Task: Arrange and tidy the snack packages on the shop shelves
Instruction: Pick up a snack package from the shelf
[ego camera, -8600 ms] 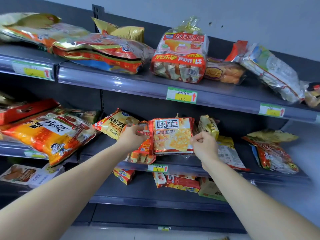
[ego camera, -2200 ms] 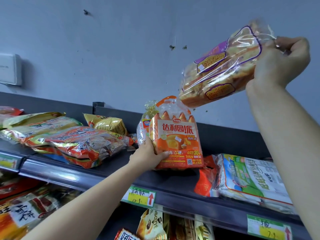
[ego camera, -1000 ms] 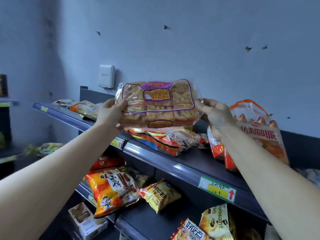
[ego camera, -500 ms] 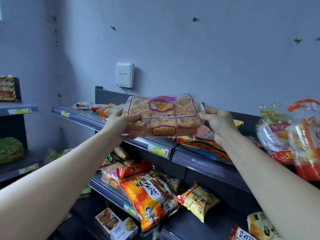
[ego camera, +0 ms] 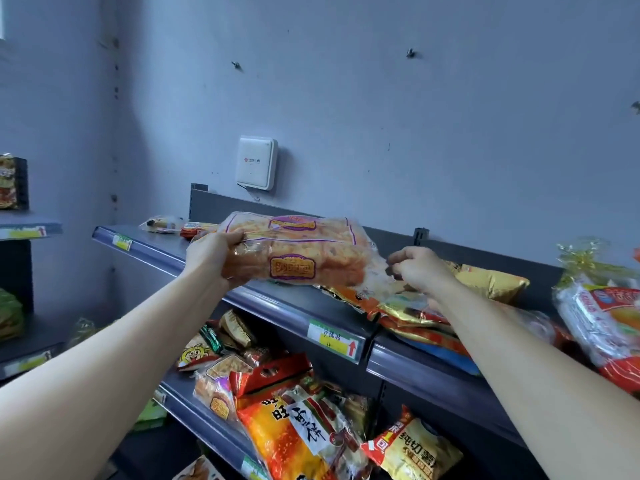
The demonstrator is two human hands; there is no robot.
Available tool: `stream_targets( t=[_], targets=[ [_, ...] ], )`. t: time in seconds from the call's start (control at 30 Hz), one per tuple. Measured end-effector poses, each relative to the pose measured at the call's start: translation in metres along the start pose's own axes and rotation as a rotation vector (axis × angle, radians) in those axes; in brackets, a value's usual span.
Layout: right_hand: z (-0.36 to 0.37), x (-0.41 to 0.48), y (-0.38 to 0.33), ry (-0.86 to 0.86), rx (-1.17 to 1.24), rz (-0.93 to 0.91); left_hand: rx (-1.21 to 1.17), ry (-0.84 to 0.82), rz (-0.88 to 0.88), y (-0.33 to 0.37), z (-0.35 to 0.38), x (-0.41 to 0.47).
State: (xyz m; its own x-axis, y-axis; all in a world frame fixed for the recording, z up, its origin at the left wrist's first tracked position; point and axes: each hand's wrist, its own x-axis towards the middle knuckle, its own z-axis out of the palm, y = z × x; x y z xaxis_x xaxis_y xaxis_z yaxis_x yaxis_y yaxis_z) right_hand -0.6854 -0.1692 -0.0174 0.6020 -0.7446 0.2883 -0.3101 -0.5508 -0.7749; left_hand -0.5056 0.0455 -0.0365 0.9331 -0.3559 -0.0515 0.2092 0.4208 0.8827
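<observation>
Grips the left end of the bread package (ego camera: 294,251) in the left hand (ego camera: 211,252), fingers curled round it, and pinches its crinkled clear right tail in the bent fingers of the right hand (ego camera: 420,271). Holds it flat, long side running left to right, low over the near edge of the top shelf (ego camera: 277,301), just left of a pile of gold and orange bags (ego camera: 415,317); cannot tell whether touching either. Faces, lower down, a second shelf (ego camera: 204,427) with an orange snack bag (ego camera: 287,441) at its near edge.
</observation>
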Motion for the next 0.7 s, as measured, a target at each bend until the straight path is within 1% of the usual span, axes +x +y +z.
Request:
stream_targets(
  t=[0.1,0.17,0.2,0.23,0.27,0.3,0.4,0.5,0.57,0.7],
  targets=[
    [0.016,0.000,0.003,-0.235,-0.347,-0.039,-0.060,-0.011,-0.027,-0.002,0.001,0.011],
    [0.030,0.001,0.003,-0.385,-0.575,-0.020,-0.098,-0.035,-0.066,-0.005,0.001,0.020],
    [0.037,0.003,0.003,-0.406,-0.727,-0.025,-0.119,-0.051,-0.086,-0.005,0.001,0.026],
    [0.043,0.007,0.005,-0.388,-0.875,-0.043,-0.138,-0.073,-0.102,-0.005,0.002,0.031],
    [0.049,0.011,0.008,-0.350,-0.983,-0.061,-0.154,-0.101,-0.112,-0.005,0.001,0.038],
    [0.053,0.014,0.009,-0.316,-1.041,-0.067,-0.164,-0.131,-0.118,-0.004,0.001,0.044],
    [0.059,0.021,0.007,-0.227,-1.077,-0.103,-0.171,-0.196,-0.114,0.000,-0.001,0.065],
    [0.052,0.025,0.002,-0.025,-1.058,-0.163,-0.159,-0.246,-0.120,0.003,-0.004,0.076],
    [0.040,0.029,0.001,0.117,-0.937,-0.134,-0.155,-0.289,-0.131,0.005,-0.005,0.081],
    [0.016,0.034,0.004,0.447,-0.578,-0.100,-0.183,-0.386,-0.195,0.000,-0.002,0.088]
  ],
)
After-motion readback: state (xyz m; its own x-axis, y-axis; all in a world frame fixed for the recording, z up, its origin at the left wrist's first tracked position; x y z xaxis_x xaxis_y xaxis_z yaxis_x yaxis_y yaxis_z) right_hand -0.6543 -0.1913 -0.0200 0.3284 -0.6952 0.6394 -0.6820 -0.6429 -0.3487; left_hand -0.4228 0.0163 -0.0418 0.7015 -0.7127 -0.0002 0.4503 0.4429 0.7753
